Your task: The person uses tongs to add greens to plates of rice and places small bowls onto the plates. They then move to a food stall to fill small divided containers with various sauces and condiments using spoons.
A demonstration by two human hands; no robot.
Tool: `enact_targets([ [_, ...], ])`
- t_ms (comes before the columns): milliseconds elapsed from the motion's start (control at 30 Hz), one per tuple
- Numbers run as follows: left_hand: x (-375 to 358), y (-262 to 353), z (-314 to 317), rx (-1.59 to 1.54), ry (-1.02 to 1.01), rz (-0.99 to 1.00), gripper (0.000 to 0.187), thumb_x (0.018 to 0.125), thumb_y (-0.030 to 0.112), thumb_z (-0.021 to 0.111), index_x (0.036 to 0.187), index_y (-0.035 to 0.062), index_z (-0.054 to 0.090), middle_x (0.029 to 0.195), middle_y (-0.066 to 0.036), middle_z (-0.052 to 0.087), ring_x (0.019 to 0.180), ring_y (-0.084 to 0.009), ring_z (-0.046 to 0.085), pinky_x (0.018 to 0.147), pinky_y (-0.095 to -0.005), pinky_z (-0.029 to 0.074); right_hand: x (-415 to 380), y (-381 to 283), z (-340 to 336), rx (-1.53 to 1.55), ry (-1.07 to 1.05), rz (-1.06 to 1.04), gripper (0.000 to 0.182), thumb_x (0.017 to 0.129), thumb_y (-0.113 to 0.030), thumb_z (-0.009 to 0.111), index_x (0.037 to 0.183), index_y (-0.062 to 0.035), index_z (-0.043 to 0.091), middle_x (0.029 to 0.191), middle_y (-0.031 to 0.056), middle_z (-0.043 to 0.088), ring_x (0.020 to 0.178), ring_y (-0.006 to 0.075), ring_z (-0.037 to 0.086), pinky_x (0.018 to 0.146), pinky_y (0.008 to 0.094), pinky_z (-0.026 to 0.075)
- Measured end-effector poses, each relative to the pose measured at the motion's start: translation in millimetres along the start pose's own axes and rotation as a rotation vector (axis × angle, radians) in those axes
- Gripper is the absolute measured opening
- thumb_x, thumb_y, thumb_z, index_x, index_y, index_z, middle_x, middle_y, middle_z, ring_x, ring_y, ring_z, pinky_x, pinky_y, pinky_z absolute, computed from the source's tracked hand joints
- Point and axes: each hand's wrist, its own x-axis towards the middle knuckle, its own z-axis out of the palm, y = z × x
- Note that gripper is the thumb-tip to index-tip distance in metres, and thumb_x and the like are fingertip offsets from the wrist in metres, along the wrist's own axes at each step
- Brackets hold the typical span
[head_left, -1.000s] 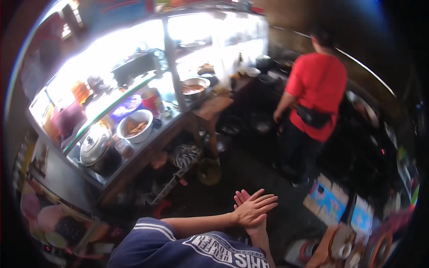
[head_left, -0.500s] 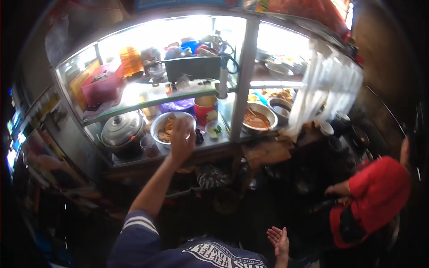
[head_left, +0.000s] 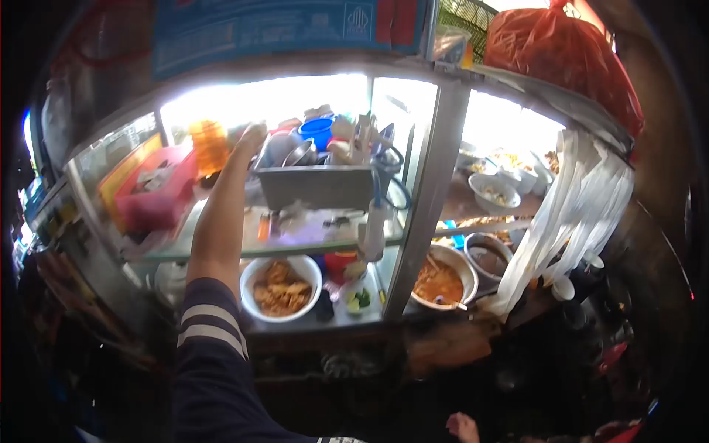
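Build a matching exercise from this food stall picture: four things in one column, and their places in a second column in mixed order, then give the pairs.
Things
1. left hand
2. white bowl of fried food
3. pink basket
4. metal bowl of orange sauce

Places
A. lower shelf, right of the metal post
B. upper shelf, far left
C. raised to the top of the upper shelf, by the orange container
D. lower shelf, beneath the glass shelf, left of the post

Pairs: 1-C, 2-D, 3-B, 4-A
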Motion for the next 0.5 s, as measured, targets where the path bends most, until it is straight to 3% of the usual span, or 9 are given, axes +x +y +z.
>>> enact_targets([
  [33,29.2,-9.3,4.8,-0.011,-0.002,0.014,0.041,0.091,0.027,0.048,0.122,0.0006,0.056,0.103,-0.015,0.065,0.089,-0.0229,0.06,0.079,-0.0362,0.048,-7.7,2.9,4.4,-0.057,-0.007,0.021,0.036,0.095,-0.035,0.052,0.111,-0.004,0.061,0.1,0.012,0.066,0.088,0.0207,0.066,0.072,0.0305,0.052],
  [67,38.8,-2.8,6.5,0.187,-0.153,-0.338,0.041,0.091,0.029,0.049,0.12,0.0003,0.057,0.102,-0.014,0.064,0.086,-0.0225,0.059,0.077,-0.0371,0.048,-19.5,4.1,12.0,-0.116,-0.017,0.044,0.042,0.096,-0.039,0.05,0.119,-0.0048,0.059,0.11,0.013,0.065,0.096,0.0209,0.065,0.077,0.0314,0.052],
  [100,37.4,6.9,7.5,0.39,-0.303,-0.697,0.042,0.091,0.031,0.049,0.117,0.0,0.058,0.101,-0.013,0.064,0.084,-0.0222,0.058,0.076,-0.0381,0.048,-24.4,2.4,23.0,-0.078,0.013,0.019,0.037,0.096,-0.036,0.051,0.11,-0.0042,0.062,0.099,0.0109,0.067,0.086,0.0193,0.066,0.07,0.0297,0.052],
  [200,-58.6,115.9,67.9,0.409,-0.17,-0.262,0.04,0.09,0.034,0.052,0.113,0.0012,0.059,0.104,-0.014,0.063,0.085,-0.0226,0.058,0.077,-0.0386,0.048,-30.9,-1.0,44.8,0.002,0.009,0.021,0.034,0.096,-0.033,0.051,0.106,-0.0029,0.063,0.092,0.0095,0.068,0.079,0.0178,0.066,0.066,0.0294,0.053],
  [267,-53.1,109.2,69.5,0.32,-0.142,-0.259,0.037,0.088,0.036,0.054,0.102,0.0028,0.064,0.091,-0.016,0.065,0.082,-0.024,0.061,0.074,-0.0383,0.051,-33.6,-11.6,53.8,0.008,-0.001,-0.005,0.032,0.096,-0.031,0.051,0.106,-0.0024,0.063,0.09,0.0092,0.067,0.078,0.0176,0.066,0.066,0.0295,0.053],
  [333,-59.1,142.9,73.4,0.842,-0.042,-0.347,0.035,0.085,0.037,0.058,0.09,0.0033,0.066,0.076,-0.017,0.064,0.076,-0.0286,0.065,0.071,-0.0405,0.052,-19.8,-13.7,60.7,0.006,-0.005,-0.004,0.032,0.096,-0.03,0.051,0.106,-0.0023,0.063,0.09,0.0091,0.067,0.078,0.0174,0.066,0.066,0.0289,0.053],
  [367,-66.1,154.1,74.4,0.858,-0.042,-0.342,0.035,0.085,0.037,0.058,0.09,0.0033,0.066,0.076,-0.017,0.064,0.076,-0.0286,0.065,0.071,-0.0405,0.052,-14.7,-12.8,68.3,0.0,-0.016,-0.005,0.031,0.096,-0.03,0.052,0.107,-0.0022,0.063,0.09,0.009,0.067,0.078,0.0173,0.066,0.066,0.0282,0.053],
  [433,-83.9,172.6,80.1,1.028,0.313,-0.006,0.024,0.082,0.025,0.062,0.084,0.0024,0.066,0.069,-0.018,0.063,0.073,-0.0339,0.065,0.069,-0.0431,0.053,-5.3,-34.0,80.1,-0.045,-0.034,-0.008,0.031,0.096,-0.029,0.052,0.106,-0.0022,0.063,0.089,0.0082,0.067,0.077,0.0161,0.065,0.066,0.027,0.052],
  [500,-93.2,190.5,80.3,0.915,0.392,0.187,0.017,0.08,0.018,0.062,0.085,0.002,0.066,0.072,-0.019,0.064,0.076,-0.0357,0.065,0.07,-0.0444,0.052,-2.3,-57.3,87.2,-0.152,-0.049,-0.063,0.031,0.095,-0.029,0.052,0.104,-0.0015,0.064,0.086,0.0102,0.068,0.077,0.0186,0.066,0.067,0.0294,0.052],
])
